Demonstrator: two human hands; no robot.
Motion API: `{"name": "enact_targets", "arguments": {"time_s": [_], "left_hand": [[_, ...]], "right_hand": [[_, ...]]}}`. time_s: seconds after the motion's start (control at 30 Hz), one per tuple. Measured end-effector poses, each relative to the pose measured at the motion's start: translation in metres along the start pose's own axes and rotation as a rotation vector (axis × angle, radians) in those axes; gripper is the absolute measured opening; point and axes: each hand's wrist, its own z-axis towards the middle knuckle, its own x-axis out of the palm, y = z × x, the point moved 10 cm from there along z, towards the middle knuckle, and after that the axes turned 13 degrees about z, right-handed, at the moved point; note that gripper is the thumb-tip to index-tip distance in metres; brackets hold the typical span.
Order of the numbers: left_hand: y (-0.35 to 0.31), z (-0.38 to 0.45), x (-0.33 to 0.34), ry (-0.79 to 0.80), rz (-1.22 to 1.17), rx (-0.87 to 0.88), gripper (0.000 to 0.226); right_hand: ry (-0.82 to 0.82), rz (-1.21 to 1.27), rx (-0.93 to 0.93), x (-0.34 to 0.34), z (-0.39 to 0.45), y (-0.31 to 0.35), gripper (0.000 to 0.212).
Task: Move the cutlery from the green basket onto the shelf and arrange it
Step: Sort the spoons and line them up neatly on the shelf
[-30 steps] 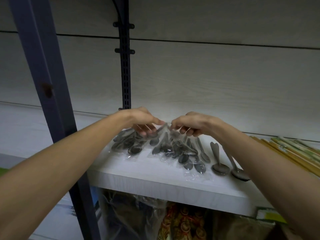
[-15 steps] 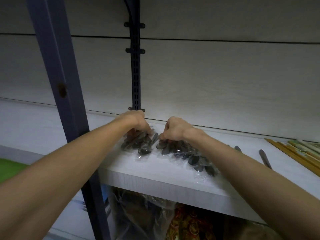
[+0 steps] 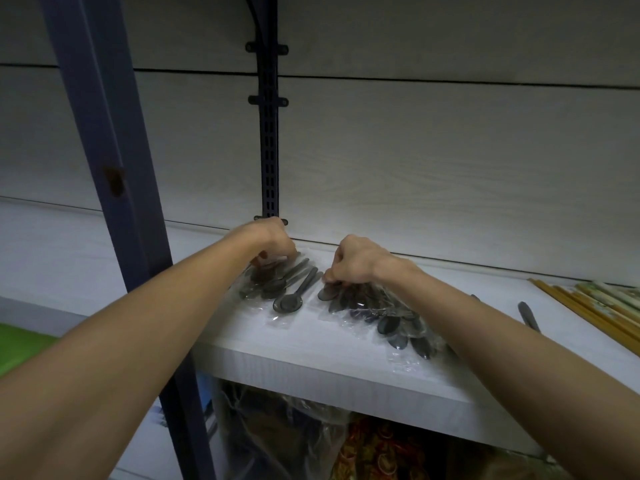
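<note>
Slippery, crinkly spoon packets (image 3: 377,306) on the shelf (image 3: 311,362) are pinched at their far ends by the left hand (image 3: 273,244) and right hand (image 3: 353,259); light, best held there.

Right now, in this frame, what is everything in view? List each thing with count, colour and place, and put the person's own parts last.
Shelf: one, white, across the middle.
Left spoon packet: one, clear plastic with grey spoons, on the shelf under the left hand.
Right spoon packet: one, clear plastic with grey spoons, on the shelf under the right hand.
Loose cutlery handle: one showing, grey, on the shelf further right.
Chopsticks: a bundle, wood-coloured, at the shelf's right edge.
Upright post: one, dark blue, left foreground.
Slotted rail: one, dark, on the back wall.
Green basket: a corner, green, at the far left edge.
Bagged goods: count unclear, below the shelf.
Left hand: grips the left packet.
Right hand: grips the right packet.
</note>
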Motion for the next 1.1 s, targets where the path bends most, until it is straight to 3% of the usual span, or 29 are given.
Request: {"name": "enact_targets", "arguments": {"time_s": [0.13, 0.23, 0.63, 0.87, 1.0, 1.1], "left_hand": [[-0.003, -0.003, 0.009, 0.064, 0.049, 0.009, 0.067], [-0.004, -0.005, 0.012, 0.104, 0.121, 0.016, 0.07], [-0.008, -0.011, 0.009, 0.095, 0.04, 0.032, 0.043], [-0.014, -0.02, 0.001, 0.087, -0.023, 0.039, 0.025], [-0.017, -0.024, -0.001, 0.101, -0.017, 0.056, 0.021], [-0.023, -0.029, 0.0, 0.137, -0.034, 0.088, 0.013]], "right_hand": [[0.002, -0.005, 0.01, 0.001, 0.001, -0.001, 0.031], [-0.002, -0.004, 0.011, 0.001, 0.001, -0.001, 0.031], [-0.027, 0.003, -0.008, -0.004, -0.008, 0.0, 0.026], [-0.051, 0.166, -0.06, -0.008, -0.015, 0.001, 0.015], [-0.142, 0.22, -0.089, -0.024, -0.017, -0.001, 0.013], [-0.249, 0.065, -0.091, -0.046, -0.026, -0.008, 0.012]]}}
